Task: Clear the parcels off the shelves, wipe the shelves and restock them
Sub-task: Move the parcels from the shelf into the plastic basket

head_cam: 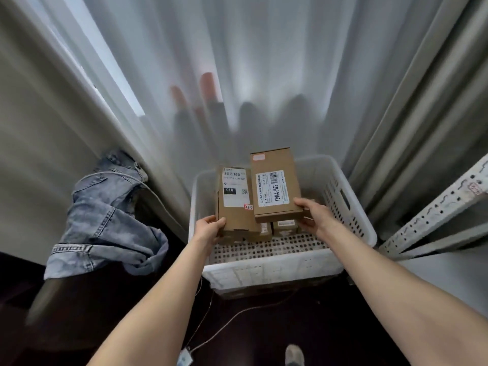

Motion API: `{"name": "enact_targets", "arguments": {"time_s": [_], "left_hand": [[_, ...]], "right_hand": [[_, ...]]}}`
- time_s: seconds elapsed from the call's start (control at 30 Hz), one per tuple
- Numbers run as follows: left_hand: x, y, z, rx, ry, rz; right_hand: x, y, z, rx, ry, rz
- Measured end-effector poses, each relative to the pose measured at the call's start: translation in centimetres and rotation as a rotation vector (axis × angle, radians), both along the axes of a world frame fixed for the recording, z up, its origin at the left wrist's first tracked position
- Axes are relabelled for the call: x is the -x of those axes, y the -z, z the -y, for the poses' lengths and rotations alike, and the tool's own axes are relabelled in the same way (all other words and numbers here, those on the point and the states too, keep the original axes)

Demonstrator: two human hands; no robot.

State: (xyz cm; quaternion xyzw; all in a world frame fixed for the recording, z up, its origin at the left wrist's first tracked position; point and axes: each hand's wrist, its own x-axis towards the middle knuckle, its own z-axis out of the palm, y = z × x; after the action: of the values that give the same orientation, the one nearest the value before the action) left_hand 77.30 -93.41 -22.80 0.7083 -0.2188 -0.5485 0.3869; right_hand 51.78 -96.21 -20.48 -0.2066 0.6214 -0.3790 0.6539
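Note:
A white perforated plastic basket [351, 215] stands on the dark floor in front of me. My left hand [210, 228] grips the near lower corner of a brown cardboard parcel [233, 207] with a white label marked 010. My right hand [313, 216] holds the near end of a second brown parcel [274, 186] with a barcode label, tilted up above the basket. More brown parcels [284, 225] lie low in the basket beneath the two held ones, mostly hidden.
A grey metal shelf rack [433, 215] with punched uprights stands at the right. White sheer curtains [264, 75] hang behind the basket. A denim jacket [105, 220] lies heaped at the left. A thin cable [224, 326] runs across the floor, and a shoe [294, 355] shows at the bottom.

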Motion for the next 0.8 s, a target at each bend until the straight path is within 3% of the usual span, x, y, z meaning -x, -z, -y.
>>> {"name": "enact_targets", "arguments": {"time_s": [0.3, 0.47, 0.8], "left_hand": [[-3.7, 5.0, 7.4, -0.144, 0.007, -0.118], [-5.4, 8.6, 11.4, -0.179, 0.071, -0.209], [-6.5, 19.2, 15.0, -0.257, 0.093, -0.195]], "right_hand": [[-7.1, 6.4, 6.7, -0.242, -0.138, -0.003], [-9.9, 10.1, 10.3, -0.252, -0.243, -0.028], [-13.3, 21.1, 14.7, -0.393, -0.148, 0.084]]}}
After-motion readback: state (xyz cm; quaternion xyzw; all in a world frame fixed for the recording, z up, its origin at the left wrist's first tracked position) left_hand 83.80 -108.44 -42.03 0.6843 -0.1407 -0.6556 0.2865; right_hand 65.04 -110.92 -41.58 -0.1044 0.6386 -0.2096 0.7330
